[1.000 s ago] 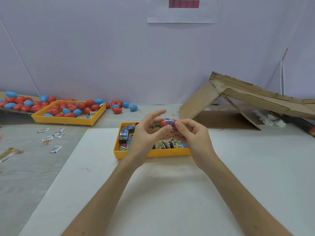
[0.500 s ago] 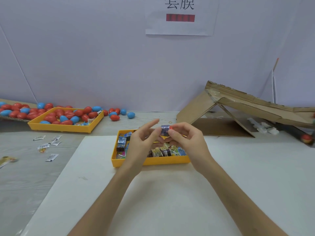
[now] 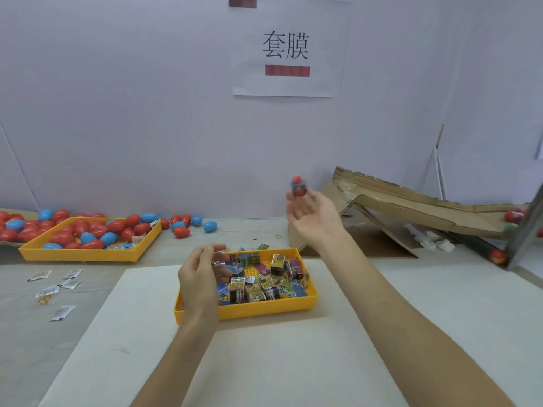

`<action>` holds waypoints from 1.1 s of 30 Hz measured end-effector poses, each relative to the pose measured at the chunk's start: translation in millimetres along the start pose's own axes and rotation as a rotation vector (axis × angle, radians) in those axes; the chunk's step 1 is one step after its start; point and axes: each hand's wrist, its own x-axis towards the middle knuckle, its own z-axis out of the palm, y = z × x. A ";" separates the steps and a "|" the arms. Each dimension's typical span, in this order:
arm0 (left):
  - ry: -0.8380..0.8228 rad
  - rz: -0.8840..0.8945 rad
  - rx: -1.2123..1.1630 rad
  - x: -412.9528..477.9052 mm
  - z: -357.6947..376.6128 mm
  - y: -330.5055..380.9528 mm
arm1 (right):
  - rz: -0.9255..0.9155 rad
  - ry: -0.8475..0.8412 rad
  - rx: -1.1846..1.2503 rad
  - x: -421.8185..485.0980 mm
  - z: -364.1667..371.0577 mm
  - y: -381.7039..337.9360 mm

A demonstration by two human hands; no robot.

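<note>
A red egg with a printed film sleeve [image 3: 299, 188] is at the tips of my right hand [image 3: 314, 218], blurred. That hand is raised with the palm up and the fingers spread, left of the cardboard ramp [image 3: 411, 207]. Whether the egg still touches the fingers is unclear. My left hand [image 3: 201, 271] hovers over the left end of the near yellow tray [image 3: 264, 311], which holds several printed film sleeves [image 3: 264, 284]. Its fingers are loosely curled and blurred, and I see nothing plainly held in them.
A second yellow tray [image 3: 88, 254] of red and blue eggs stands at the back left, with loose eggs [image 3: 191, 224] beside it. Small packets [image 3: 55, 286] lie on the left of the table. Sleeved eggs [image 3: 498, 255] sit at the ramp's lower right end. A white mat [image 3: 264, 362] covers the front.
Both hands held the egg together above the tray. Now the hands are apart: the right has swung up and right with the egg at its fingertips, the left has dropped over the tray.
</note>
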 end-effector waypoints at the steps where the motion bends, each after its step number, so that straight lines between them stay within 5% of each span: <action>1: 0.004 -0.004 -0.004 0.6 0.0 0.1 | -0.068 -0.010 0.162 6.2 1.9 -13.4; 4: 0.007 -0.011 -0.009 2.4 -1.0 1.9 | -0.125 -0.050 0.166 11.5 -5.8 -23.0; 11: -0.056 0.059 0.194 0.9 -1.3 1.8 | -0.179 -0.013 -0.834 1.9 -47.6 19.0; 17: -0.360 -0.099 0.327 6.1 -2.8 10.0 | -0.319 -0.456 -1.813 -2.1 -60.0 40.2; 23: -0.474 0.002 0.551 43.8 -13.3 22.1 | -0.468 -0.570 -2.041 10.2 -54.3 46.3; 31: -0.060 0.223 1.386 155.9 -62.0 14.7 | -0.279 -0.383 -2.439 26.7 -45.4 27.5; 33: -0.073 0.216 1.622 177.6 -69.8 10.0 | -0.247 -0.408 -2.461 26.4 -45.1 26.8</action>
